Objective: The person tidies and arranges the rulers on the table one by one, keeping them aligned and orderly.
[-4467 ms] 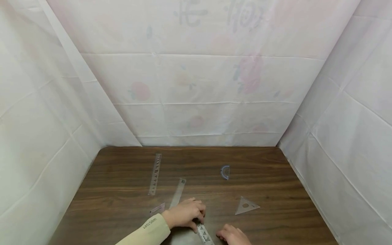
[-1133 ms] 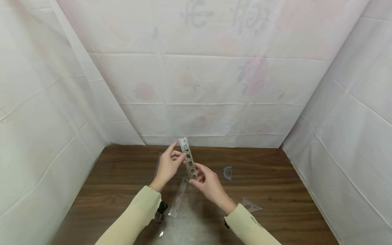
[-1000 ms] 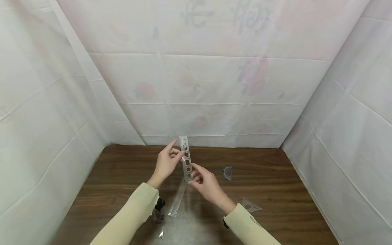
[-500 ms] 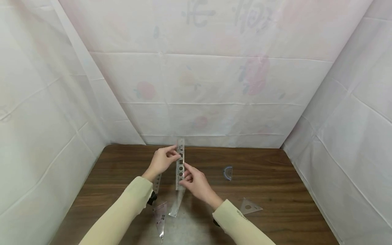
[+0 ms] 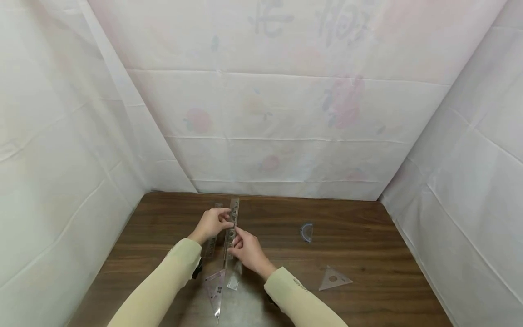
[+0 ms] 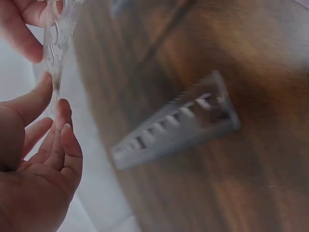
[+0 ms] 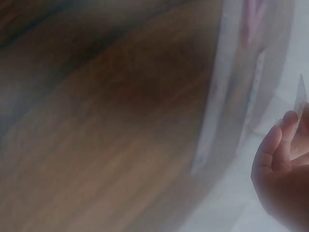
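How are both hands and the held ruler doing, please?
Left hand and right hand holding ruler. Ruler above table. Another ruler nearby, nothing visibly blocking.

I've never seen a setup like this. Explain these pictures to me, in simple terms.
There is no machine: these are a person's bare left hand and right hand. The widest picture comes from a camera on the head, looking forward and down. The other two come from cameras on the wrists; the right one is blurred.

Both hands pinch one clear stencil ruler, held up off the wooden table. Lying on the table are a ruler with cut-outs, partly hidden by the left arm, a plain-looking ruler, a pinkish set square, a clear set square and a small protractor.
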Tool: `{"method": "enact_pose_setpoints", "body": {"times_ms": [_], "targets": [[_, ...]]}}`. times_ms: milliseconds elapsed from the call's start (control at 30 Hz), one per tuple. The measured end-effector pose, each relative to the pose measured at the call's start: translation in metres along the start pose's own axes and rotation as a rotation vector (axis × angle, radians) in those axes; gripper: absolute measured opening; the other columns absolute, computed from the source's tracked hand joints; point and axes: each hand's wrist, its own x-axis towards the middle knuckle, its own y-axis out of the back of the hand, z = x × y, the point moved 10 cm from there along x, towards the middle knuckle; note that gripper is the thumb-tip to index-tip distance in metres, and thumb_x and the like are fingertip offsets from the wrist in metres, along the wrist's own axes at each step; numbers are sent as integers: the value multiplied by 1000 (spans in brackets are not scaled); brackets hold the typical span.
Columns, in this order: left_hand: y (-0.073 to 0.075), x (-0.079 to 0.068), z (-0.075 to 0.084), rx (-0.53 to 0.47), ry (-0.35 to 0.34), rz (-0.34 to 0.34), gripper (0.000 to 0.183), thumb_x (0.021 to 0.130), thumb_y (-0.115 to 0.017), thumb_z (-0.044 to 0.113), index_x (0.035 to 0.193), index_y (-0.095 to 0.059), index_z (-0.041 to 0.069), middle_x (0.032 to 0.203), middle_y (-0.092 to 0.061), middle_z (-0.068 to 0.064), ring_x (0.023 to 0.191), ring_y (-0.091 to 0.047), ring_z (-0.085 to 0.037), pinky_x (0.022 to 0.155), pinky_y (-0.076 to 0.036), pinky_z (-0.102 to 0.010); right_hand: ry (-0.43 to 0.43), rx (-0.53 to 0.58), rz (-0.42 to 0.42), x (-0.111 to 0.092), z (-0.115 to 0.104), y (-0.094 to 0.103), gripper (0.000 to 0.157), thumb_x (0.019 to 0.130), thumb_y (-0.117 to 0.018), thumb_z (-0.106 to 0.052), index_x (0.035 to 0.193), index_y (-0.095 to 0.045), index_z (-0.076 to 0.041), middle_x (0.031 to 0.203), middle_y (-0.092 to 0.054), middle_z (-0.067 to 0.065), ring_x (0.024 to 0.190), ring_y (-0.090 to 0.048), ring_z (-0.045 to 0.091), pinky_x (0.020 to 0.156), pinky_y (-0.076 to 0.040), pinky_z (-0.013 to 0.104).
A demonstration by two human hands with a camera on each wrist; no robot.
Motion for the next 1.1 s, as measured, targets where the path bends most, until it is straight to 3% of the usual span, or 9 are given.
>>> {"method": "enact_pose_setpoints", "body": {"times_ms": [367,667,900,1100], "targets": [[-13,-5,-29,24,38,48,41,89,-80,12,125,-70,-6,101,-77,-15,87,-73,-23,77,-60,-38,-65,38,-22,5,18,-26,71,89,-80,-9,151,-46,6,94,-66,6,69,-54,0,63,-48,18],[-20,-6,-31,42,13,77,31,90,-78,7,118,-74,-5,112,-72,-21,87,-74,-26,72,-61,-35,-78,13,-39,6,28,-29,73,91,-79,-11,153,-44,3,95,-65,4,70,-54,0,66,-48,19],[-18,-7,-27,83,-19,116,25,89,-78,6,111,-77,-5,110,-72,-21,88,-73,-29,76,-61,-39,-47,-43,-17,10,23,-27,70,90,-80,-10,150,-47,7,93,-64,7,71,-53,0,69,-49,20],[-22,-8,-24,185,-64,114,20,87,-80,4,105,-79,-5,110,-70,-17,97,-69,-32,85,-59,-44,-64,-118,-15,10,25,-30,69,89,-81,-13,148,-50,6,92,-60,3,72,-49,2,69,-46,20]]}}
